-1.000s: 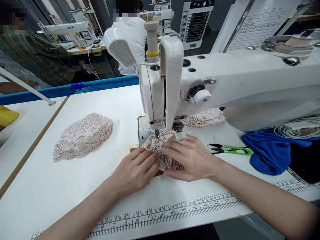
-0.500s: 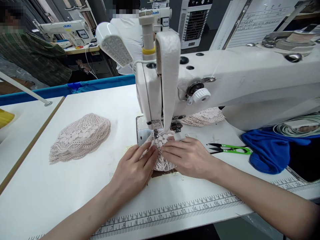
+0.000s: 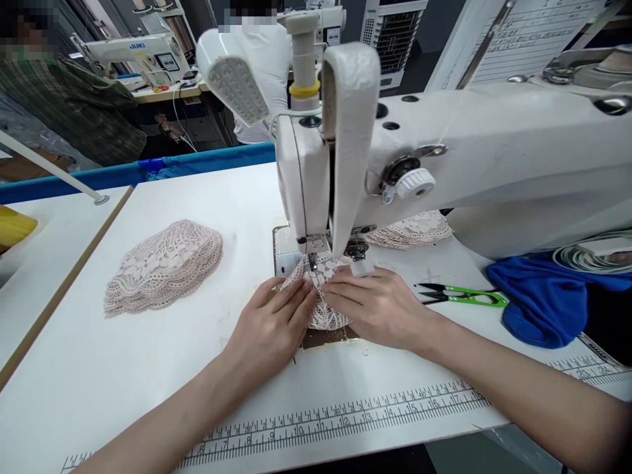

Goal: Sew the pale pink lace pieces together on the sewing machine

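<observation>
A pale pink lace piece (image 3: 330, 315) lies under the presser foot (image 3: 312, 262) of the white sewing machine (image 3: 302, 178). My left hand (image 3: 274, 317) presses the lace from the left, fingers together and their tips close to the foot. From the right, my right hand (image 3: 378, 303) holds the same piece with its fingers bent over it. Part of the lace is hidden by both hands and the machine head. Below its lower edge a strip of brown surface (image 3: 320, 338) shows.
A stack of lace pieces (image 3: 165, 270) sits at left; more lace (image 3: 412, 230) lies behind the needle area. Green-handled thread snips (image 3: 474, 298) and a blue cloth (image 3: 536, 303) are at right. A printed ruler (image 3: 320, 424) runs along the front edge. Two people sit beyond the table.
The lace has slid slightly forward under the presser foot, both hands moving with it. More of the brown strip shows below its edge. The camera view has shifted a little.
</observation>
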### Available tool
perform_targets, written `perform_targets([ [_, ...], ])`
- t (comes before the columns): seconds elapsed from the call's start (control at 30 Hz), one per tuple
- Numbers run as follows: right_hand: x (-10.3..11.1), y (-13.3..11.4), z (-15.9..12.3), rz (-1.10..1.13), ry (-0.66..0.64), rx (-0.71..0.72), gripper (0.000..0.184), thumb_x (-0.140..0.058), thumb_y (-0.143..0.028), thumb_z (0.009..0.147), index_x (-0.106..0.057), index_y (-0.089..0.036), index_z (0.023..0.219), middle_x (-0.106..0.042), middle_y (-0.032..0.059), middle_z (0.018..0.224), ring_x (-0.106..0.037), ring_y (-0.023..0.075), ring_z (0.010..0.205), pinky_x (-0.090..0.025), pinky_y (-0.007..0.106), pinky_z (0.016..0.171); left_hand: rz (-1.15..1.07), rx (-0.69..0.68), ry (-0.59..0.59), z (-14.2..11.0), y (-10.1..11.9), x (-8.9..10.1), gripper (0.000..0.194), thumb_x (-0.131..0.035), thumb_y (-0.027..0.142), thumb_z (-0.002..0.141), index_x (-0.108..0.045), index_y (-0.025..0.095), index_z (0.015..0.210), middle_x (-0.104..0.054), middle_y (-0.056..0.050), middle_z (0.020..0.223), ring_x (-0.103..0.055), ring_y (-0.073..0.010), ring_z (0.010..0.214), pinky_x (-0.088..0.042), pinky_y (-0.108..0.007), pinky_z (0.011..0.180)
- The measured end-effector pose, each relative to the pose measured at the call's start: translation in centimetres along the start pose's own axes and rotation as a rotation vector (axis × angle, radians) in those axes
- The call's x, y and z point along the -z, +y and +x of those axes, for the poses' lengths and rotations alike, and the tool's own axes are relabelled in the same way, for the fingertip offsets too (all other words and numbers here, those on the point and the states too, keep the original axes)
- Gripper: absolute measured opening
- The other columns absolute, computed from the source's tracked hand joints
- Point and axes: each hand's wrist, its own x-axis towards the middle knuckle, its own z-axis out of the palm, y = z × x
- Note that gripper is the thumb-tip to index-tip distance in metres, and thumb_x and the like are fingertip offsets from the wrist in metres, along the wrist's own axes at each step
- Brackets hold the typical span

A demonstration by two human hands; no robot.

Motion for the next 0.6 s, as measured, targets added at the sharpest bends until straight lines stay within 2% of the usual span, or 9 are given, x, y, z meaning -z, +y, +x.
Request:
perform_targets([
  [0.6, -0.4, 0.51, 0.12, -0.026, -0.041, -0.021, 0.032, -0.041, -0.003, 0.088, -0.07, -0.014, 0.094, -0.075, 0.0022, 0.098, -0.066, 0.014, 0.083, -0.048, 0.029, 0.075, -0.013, 0.056, -0.03, 0.22, -0.79, -0.09, 0.029, -0.05, 0.009, 0.09, -0.063, 0.009, 0.116, -0.07, -0.012, 0.115, -0.062, -0.0256, 0.114, -0.04, -0.049, 0.104],
])
